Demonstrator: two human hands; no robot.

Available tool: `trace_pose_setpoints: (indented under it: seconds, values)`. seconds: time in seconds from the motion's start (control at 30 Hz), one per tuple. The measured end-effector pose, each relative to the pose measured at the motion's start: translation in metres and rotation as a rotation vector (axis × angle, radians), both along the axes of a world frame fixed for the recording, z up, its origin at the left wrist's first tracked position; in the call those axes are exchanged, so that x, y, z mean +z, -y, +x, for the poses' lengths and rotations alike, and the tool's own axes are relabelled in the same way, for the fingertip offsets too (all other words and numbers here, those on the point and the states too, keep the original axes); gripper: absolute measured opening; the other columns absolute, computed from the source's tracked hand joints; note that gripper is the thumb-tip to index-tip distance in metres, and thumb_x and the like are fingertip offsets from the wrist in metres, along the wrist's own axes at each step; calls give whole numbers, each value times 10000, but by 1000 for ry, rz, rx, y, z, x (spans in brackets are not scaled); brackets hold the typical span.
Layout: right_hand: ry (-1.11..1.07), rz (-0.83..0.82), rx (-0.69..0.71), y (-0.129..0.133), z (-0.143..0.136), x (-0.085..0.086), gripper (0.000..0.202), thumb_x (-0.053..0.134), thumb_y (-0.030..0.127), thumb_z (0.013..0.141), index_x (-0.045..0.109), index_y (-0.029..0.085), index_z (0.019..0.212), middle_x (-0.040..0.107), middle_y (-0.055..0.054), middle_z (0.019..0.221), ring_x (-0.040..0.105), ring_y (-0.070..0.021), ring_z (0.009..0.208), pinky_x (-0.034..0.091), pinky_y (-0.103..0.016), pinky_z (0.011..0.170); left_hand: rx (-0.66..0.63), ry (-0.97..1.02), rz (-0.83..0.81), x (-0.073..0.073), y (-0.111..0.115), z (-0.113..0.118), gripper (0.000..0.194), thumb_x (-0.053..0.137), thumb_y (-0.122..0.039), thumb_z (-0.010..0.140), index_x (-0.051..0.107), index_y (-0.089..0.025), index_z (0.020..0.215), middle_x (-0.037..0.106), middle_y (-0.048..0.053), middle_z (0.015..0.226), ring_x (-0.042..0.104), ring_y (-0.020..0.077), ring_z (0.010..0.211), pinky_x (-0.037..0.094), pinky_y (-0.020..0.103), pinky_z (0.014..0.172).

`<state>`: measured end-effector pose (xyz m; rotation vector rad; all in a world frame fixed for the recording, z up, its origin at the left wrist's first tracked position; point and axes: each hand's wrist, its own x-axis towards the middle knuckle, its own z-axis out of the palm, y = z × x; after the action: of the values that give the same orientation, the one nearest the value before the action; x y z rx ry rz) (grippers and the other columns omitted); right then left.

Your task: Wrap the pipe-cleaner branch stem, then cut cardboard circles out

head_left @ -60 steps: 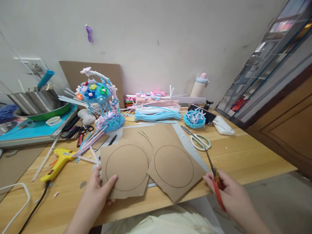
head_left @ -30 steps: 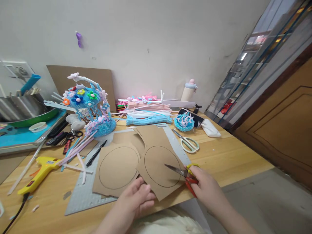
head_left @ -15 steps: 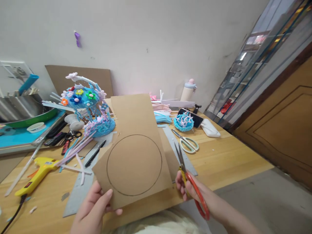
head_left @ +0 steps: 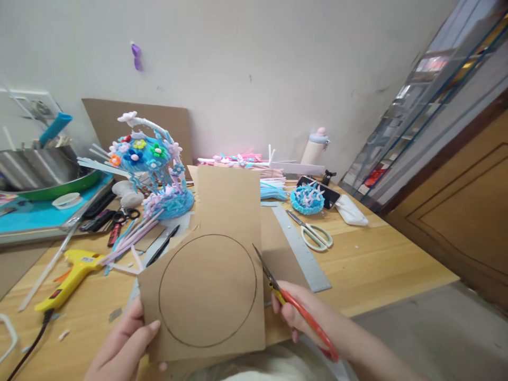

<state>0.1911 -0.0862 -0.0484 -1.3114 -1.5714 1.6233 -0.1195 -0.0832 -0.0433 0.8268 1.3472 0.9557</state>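
Observation:
A piece of brown cardboard (head_left: 208, 291) with a large circle drawn on it is gripped at its lower left edge by my left hand (head_left: 127, 338), thumb on top. My right hand (head_left: 296, 309) holds red-handled scissors (head_left: 307, 317), whose dark blades point up and left at the cardboard's right edge, beside the circle line. The blades look nearly closed; whether they touch the cardboard I cannot tell. Under the cardboard lie a grey mat (head_left: 304, 254) and more cardboard. Pale-handled scissors (head_left: 315, 236) rest on the table to the right.
On the left are a yellow glue gun (head_left: 71, 278) with its cord, a black pen (head_left: 162, 246) and a steel pot (head_left: 39, 168). A blue flowered craft piece (head_left: 151, 159) stands behind. Farther right are a small blue piece (head_left: 307, 198), a phone and a bottle (head_left: 315, 148).
The cardboard has turned more upright and come slightly nearer with my left hand. My right hand has brought the red scissors left, to the cardboard's right edge. The view has shifted a little.

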Motion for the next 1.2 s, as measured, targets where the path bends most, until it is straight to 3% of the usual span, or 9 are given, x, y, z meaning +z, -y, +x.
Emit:
trace_pose_setpoints:
  seconds: [0.13,0.3,0.47,0.6,0.77,0.97,1.1,1.2]
  values:
    - [127,-38,-94,-2,-16,-10,538,386,741,738,358,206,679,276,78,499,284,-57,396,248,-172,356,118,14,0,7,-8,1,527,682,-337,658,539,-262,1160,670,-2,1082,620,231,909,540,245,618]
    - [206,25,-111,-3,-28,-10,544,372,717,765,305,201,607,222,64,519,235,-66,457,173,-202,415,185,188,-147,27,-22,22,624,724,-335,637,506,-247,1215,697,65,1042,658,288,913,564,362,704]
    - [245,70,-95,-1,-28,-11,539,372,694,785,300,191,607,226,54,572,218,-71,518,173,-204,444,203,102,-185,23,-29,26,631,755,-292,620,519,-210,1200,721,104,954,684,294,829,568,407,693]
    - [169,10,-20,0,-22,-8,537,336,726,774,358,198,682,281,63,562,257,-57,448,227,-180,392,124,-27,-152,21,-30,20,555,791,-352,558,604,-180,1051,733,109,889,689,314,785,576,395,645]
    - [45,-74,-22,-9,-22,7,595,333,777,723,422,189,747,357,57,579,365,-64,445,390,-185,401,52,-120,-98,36,-35,17,508,806,-386,514,650,-172,947,739,105,818,692,299,676,574,362,580]
    - [137,-60,-56,-20,-25,17,569,364,752,735,317,208,575,230,95,391,238,-40,291,190,-164,265,94,-168,-32,46,-39,16,492,797,-386,528,664,-186,957,742,90,820,689,271,655,568,333,571]
    - [53,-45,0,-25,-21,14,594,369,785,698,413,194,667,319,84,429,327,-57,318,248,-166,290,17,-180,-57,44,-43,7,507,797,-386,534,663,-188,980,741,87,822,690,263,667,565,314,567]
    - [0,-52,79,-30,-18,24,647,328,793,707,483,164,716,400,51,543,372,-53,392,350,-178,359,-44,-196,-43,45,-46,4,510,796,-386,541,658,-182,987,740,90,840,691,258,684,566,301,572]
